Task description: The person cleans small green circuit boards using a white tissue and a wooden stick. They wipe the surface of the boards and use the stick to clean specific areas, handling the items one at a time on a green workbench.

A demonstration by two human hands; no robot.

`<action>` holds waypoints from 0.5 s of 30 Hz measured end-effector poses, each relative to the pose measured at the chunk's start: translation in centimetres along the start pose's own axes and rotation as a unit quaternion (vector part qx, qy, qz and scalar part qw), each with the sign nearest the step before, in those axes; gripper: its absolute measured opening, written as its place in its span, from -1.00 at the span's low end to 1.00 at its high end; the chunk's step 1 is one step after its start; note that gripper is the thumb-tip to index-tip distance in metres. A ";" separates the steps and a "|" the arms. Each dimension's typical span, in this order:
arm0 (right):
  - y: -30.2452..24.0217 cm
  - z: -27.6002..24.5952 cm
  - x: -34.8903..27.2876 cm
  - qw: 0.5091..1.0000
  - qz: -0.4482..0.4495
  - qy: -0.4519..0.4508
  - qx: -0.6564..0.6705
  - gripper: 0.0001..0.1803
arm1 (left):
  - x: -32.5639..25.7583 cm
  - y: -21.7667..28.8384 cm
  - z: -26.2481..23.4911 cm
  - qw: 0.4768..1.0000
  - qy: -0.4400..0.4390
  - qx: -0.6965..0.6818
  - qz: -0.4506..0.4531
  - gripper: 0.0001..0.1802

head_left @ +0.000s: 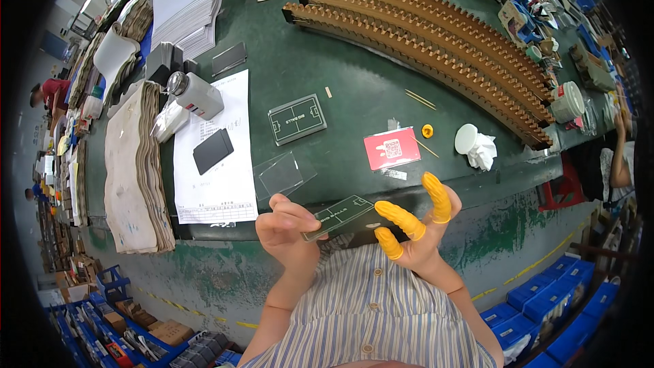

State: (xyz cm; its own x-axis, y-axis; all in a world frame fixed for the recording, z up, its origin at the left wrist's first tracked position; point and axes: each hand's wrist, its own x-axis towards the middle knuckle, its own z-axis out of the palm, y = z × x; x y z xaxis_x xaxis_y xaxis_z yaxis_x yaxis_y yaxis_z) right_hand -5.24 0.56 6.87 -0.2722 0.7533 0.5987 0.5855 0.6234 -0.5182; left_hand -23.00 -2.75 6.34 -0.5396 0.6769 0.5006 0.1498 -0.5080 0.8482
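Observation:
My left hand (289, 228) pinches a dark green card (338, 217) with white pitch-like lines by its left end, tilted above the table's front edge. My right hand (415, 232) wears yellow finger cots on the thumb and two fingers. Its fingers are spread, with one fingertip close to the card's right corner; whether it touches is unclear. Beyond the card lies a stack of similar cards (298, 119). Clear plastic sheets (283, 174) lie just past my left hand, and a pink card with a square code (393, 149) lies past my right.
A metal-topped bottle (197, 95) and black cards (213, 151) rest on a printed sheet (235, 105). Long toothed wooden racks (422, 41) cross the far right. Nearby are a yellow finger cot (427, 131), crumpled tissue (482, 153), thin sticks (421, 99) and paper stacks (187, 10).

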 end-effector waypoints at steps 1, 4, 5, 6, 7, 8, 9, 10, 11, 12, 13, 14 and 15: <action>0.0 0.0 0.1 1.000 0.000 -0.004 -0.002 -0.66 | 0.0 0.0 0.0 1.000 0.000 0.001 0.003 -0.58; 0.2 0.0 -0.1 1.000 -0.006 0.002 0.015 -0.66 | 0.0 0.0 0.0 1.000 0.004 -0.004 0.001 -0.57; 0.1 0.0 -0.1 1.000 -0.005 0.000 0.011 -0.66 | -0.2 -0.1 0.0 1.000 0.008 -0.010 -0.008 -0.57; 0.0 -0.1 0.0 1.000 -0.004 -0.003 0.006 -0.67 | -0.3 -0.1 0.0 1.000 0.013 -0.017 -0.017 -0.56; -0.1 -0.1 0.1 1.000 -0.004 -0.005 0.003 -0.67 | -0.2 -0.1 -0.1 1.000 0.008 -0.014 -0.012 -0.56; -0.2 0.0 0.1 1.000 -0.005 0.001 0.006 -0.68 | -0.1 -0.1 -0.1 1.000 0.003 -0.011 -0.007 -0.56; -0.2 0.1 0.0 1.000 -0.006 0.006 0.009 -0.68 | 0.0 -0.1 -0.1 1.000 -0.002 -0.008 -0.001 -0.56; -0.1 0.1 0.0 1.000 -0.006 0.011 0.011 -0.68 | -0.1 -0.1 -0.1 1.000 -0.004 -0.005 -0.001 -0.56; -0.1 0.1 0.0 1.000 -0.012 0.010 0.010 -0.68 | -0.1 -0.1 -0.1 1.000 -0.005 -0.003 -0.002 -0.56; -0.1 0.1 0.1 1.000 -0.018 0.010 0.009 -0.68 | -0.1 -0.2 -0.1 1.000 -0.007 -0.001 -0.002 -0.56; -0.1 0.1 0.1 1.000 -0.023 0.009 0.007 -0.68 | -0.2 -0.2 -0.3 1.000 -0.016 0.001 -0.006 -0.53; -0.2 0.0 0.2 1.000 -0.024 0.000 -0.002 -0.68 | -0.3 -0.3 -0.7 1.000 -0.026 0.003 -0.011 -0.49; -0.3 -0.1 0.2 1.000 -0.024 -0.009 -0.011 -0.67 | -0.4 -0.3 -0.9 0.999 -0.035 0.005 -0.015 -0.45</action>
State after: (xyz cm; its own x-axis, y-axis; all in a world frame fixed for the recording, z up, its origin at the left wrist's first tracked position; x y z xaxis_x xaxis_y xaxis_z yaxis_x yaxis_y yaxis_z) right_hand -5.40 0.54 7.21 -0.3145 0.7266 0.6109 0.5887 0.6541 -0.4750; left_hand -23.61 -3.32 5.72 -0.4844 0.7281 0.4850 0.1423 -0.4815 0.8648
